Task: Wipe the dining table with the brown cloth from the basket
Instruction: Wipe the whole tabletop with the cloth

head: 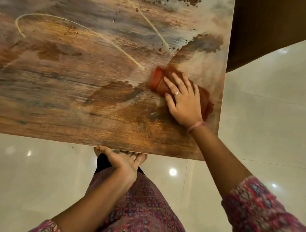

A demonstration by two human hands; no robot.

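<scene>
I see right hand point(184, 101) pressing flat on brown cloth point(159, 80) near counter point(79, 94) right edge; unwiped expanse lies leftward. Left hand point(123, 160) grasps near edge, farther off.

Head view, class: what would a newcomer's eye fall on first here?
The right hand pressing flat on a brown cloth near the right edge of the streaky wooden table. Next, the left hand at the table's near edge, and the patterned pink sleeve lower right.
</scene>
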